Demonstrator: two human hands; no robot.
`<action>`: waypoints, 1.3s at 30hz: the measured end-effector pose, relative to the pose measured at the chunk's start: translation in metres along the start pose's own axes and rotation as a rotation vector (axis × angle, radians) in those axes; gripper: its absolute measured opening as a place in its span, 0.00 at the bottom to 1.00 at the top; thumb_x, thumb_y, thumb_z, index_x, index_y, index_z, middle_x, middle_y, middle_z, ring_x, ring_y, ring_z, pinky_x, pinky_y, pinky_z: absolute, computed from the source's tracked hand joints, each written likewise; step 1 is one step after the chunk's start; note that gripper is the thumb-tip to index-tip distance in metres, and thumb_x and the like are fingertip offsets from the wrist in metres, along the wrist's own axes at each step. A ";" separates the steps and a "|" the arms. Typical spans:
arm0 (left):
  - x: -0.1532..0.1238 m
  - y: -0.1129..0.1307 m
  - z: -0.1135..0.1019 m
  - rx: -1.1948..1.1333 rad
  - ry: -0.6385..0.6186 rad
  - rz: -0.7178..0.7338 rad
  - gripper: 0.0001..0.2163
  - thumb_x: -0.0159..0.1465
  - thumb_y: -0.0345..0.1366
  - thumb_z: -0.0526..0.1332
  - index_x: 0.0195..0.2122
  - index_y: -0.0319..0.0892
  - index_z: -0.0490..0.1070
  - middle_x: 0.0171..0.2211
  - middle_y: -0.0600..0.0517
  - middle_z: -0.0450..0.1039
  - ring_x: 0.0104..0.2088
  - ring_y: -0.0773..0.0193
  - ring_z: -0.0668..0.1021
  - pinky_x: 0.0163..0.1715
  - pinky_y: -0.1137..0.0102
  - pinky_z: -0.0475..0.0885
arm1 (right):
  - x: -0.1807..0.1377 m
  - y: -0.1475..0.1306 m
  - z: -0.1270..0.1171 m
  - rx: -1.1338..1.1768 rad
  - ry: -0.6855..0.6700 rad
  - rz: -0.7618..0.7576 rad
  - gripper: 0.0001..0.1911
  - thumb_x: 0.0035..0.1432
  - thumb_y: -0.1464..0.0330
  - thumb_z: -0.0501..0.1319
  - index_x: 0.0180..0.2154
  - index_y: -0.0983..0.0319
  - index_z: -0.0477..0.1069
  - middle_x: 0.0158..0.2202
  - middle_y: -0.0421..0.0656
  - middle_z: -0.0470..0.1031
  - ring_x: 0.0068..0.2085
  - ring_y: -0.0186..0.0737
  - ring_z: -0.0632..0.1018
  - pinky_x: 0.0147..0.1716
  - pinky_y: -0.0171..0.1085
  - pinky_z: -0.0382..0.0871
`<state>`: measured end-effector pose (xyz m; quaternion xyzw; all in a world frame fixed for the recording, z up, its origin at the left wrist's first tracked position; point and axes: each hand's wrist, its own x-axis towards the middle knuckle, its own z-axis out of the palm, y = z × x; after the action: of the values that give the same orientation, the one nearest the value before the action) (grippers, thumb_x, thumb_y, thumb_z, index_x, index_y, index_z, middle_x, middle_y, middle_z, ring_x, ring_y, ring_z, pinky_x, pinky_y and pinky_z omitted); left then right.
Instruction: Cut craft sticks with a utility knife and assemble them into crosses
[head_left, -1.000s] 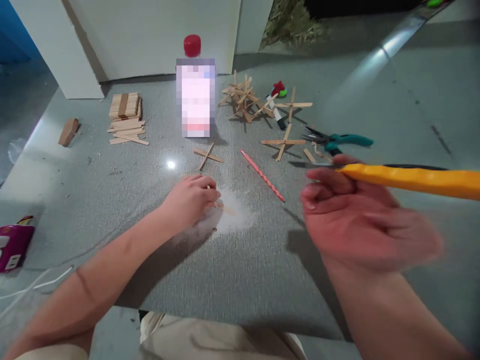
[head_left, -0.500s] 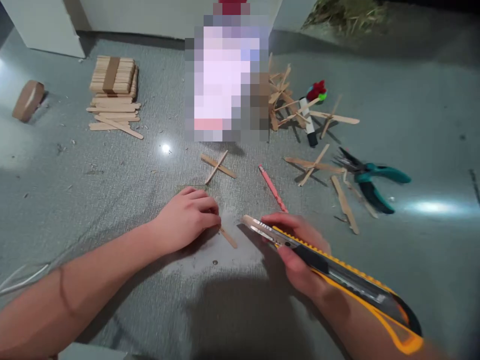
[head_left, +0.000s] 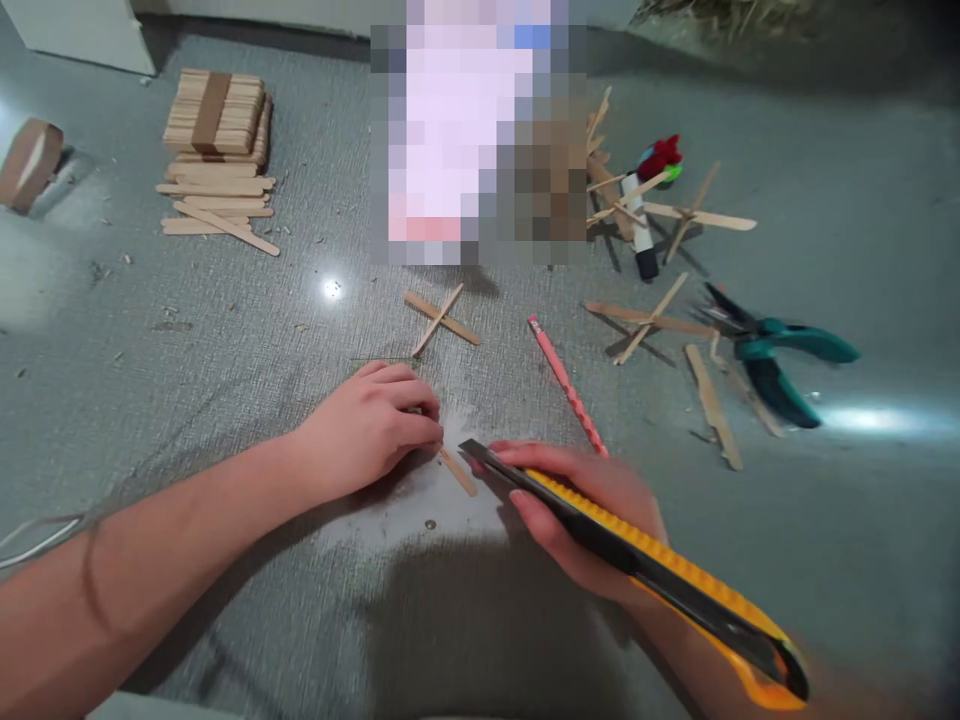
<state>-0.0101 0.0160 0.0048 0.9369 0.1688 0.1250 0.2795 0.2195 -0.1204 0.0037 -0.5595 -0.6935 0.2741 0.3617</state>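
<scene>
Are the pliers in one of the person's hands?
No, the pliers lie on the table, while the right hand holds a yellow cutter.

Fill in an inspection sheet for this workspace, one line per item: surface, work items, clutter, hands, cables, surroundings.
Surface: grey textured tabletop, with a whitish patch near the hands.
Work items: yellow-and-black utility knife; short wooden stick, one end showing. Blade tip close to the stick; contact cannot be told.
Clutter: strapped stick bundle, loose sticks, crossed sticks, pinkish-red pencil, green-handled pliers with handles spread.
Hands: right hand grips the knife; left hand curls over the stick, its exact grip hidden.
Cables: white cable at the left edge, beyond the left forearm.
Surroundings: white panel behind; straw-like material at top right.
</scene>
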 end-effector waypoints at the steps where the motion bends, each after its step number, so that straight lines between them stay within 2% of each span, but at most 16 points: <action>1: 0.000 0.001 0.001 0.003 0.000 -0.010 0.07 0.69 0.30 0.61 0.36 0.45 0.79 0.39 0.54 0.79 0.42 0.62 0.75 0.45 0.64 0.64 | 0.000 0.000 0.002 -0.009 -0.029 -0.017 0.14 0.60 0.72 0.62 0.48 0.56 0.73 0.43 0.43 0.84 0.42 0.41 0.86 0.42 0.35 0.81; 5: 0.003 0.005 0.003 0.046 -0.008 -0.050 0.07 0.68 0.30 0.62 0.35 0.45 0.79 0.39 0.54 0.78 0.42 0.60 0.74 0.44 0.63 0.64 | 0.002 -0.003 0.007 -0.041 -0.050 -0.101 0.13 0.62 0.73 0.60 0.48 0.56 0.72 0.44 0.44 0.84 0.44 0.41 0.86 0.44 0.36 0.82; 9: 0.006 0.008 0.004 0.034 -0.041 -0.085 0.06 0.67 0.30 0.64 0.35 0.44 0.80 0.37 0.54 0.78 0.41 0.60 0.74 0.44 0.63 0.65 | 0.001 -0.006 0.008 -0.086 -0.048 -0.180 0.14 0.62 0.75 0.59 0.48 0.56 0.71 0.44 0.44 0.84 0.42 0.41 0.86 0.42 0.37 0.84; 16: 0.013 0.011 0.002 0.016 -0.119 -0.122 0.07 0.68 0.32 0.63 0.36 0.46 0.82 0.36 0.53 0.79 0.41 0.58 0.75 0.45 0.62 0.66 | 0.002 -0.006 0.006 -0.151 -0.090 -0.223 0.16 0.61 0.76 0.60 0.49 0.54 0.71 0.45 0.44 0.84 0.41 0.43 0.86 0.40 0.39 0.85; 21: 0.013 0.012 0.002 -0.027 -0.141 -0.143 0.08 0.68 0.30 0.63 0.35 0.46 0.82 0.36 0.54 0.78 0.40 0.59 0.75 0.44 0.61 0.65 | 0.001 -0.006 0.008 -0.167 -0.105 -0.212 0.20 0.61 0.76 0.60 0.52 0.52 0.71 0.47 0.44 0.83 0.43 0.45 0.86 0.40 0.41 0.84; 25: 0.013 0.011 0.002 -0.038 -0.127 -0.130 0.10 0.68 0.30 0.62 0.32 0.45 0.80 0.33 0.53 0.77 0.38 0.59 0.74 0.42 0.62 0.64 | -0.004 -0.005 0.009 -0.200 -0.115 -0.233 0.21 0.61 0.76 0.62 0.54 0.54 0.70 0.48 0.44 0.82 0.44 0.43 0.85 0.40 0.40 0.83; 31: 0.015 0.009 0.005 -0.018 -0.153 -0.116 0.08 0.66 0.30 0.64 0.31 0.46 0.80 0.32 0.54 0.77 0.38 0.58 0.75 0.42 0.61 0.65 | -0.010 -0.007 0.010 -0.210 -0.149 -0.223 0.24 0.64 0.76 0.62 0.59 0.53 0.68 0.52 0.44 0.80 0.47 0.45 0.84 0.41 0.40 0.83; 39: 0.025 0.016 0.003 0.076 -0.188 -0.118 0.09 0.64 0.24 0.62 0.30 0.43 0.78 0.31 0.53 0.78 0.35 0.60 0.76 0.39 0.63 0.66 | -0.011 -0.016 0.008 -0.235 -0.203 -0.175 0.24 0.64 0.75 0.61 0.60 0.53 0.69 0.53 0.45 0.80 0.50 0.46 0.83 0.48 0.42 0.82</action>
<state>0.0174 0.0108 0.0148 0.9428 0.2015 0.0136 0.2653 0.2047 -0.1349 0.0092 -0.5047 -0.8000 0.2136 0.2443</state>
